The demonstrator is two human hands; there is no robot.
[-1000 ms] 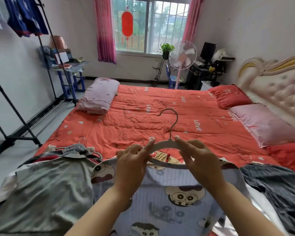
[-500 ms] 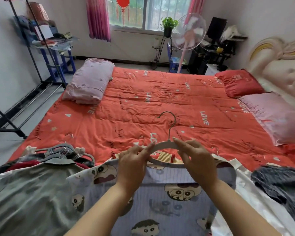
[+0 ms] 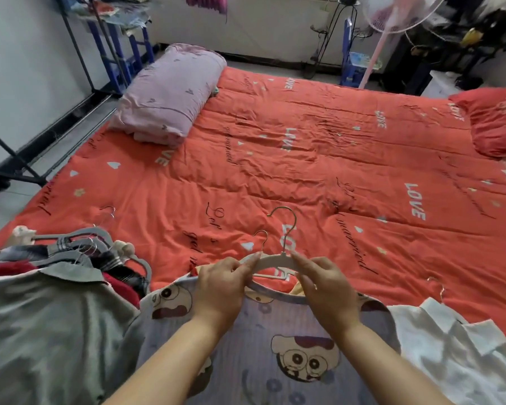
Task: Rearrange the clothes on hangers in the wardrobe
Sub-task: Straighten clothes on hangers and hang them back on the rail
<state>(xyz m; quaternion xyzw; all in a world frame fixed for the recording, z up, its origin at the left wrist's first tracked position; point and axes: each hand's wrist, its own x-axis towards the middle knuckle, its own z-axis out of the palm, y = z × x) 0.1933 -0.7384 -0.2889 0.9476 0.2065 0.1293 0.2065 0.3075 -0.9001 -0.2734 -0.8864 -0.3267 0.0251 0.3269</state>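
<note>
pinching the white hanger (image 3: 272,261) by its two shoulders with the left hand (image 3: 219,285) and the right hand (image 3: 326,287). holding it at the collar of the cartoon-print shirt (image 3: 275,331), on the red quilt (image 3: 304,171).

Red bed (image 3: 304,159), pink pillow (image 3: 170,92), white wall (image 3: 27,68), grey floor (image 3: 0,206), pedestal fan (image 3: 400,10)

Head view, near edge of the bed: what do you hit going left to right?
grey shirt → left hand → white hanger → right hand → white shirt. The cartoon-print shirt is left out because it overlaps both hands.
</note>
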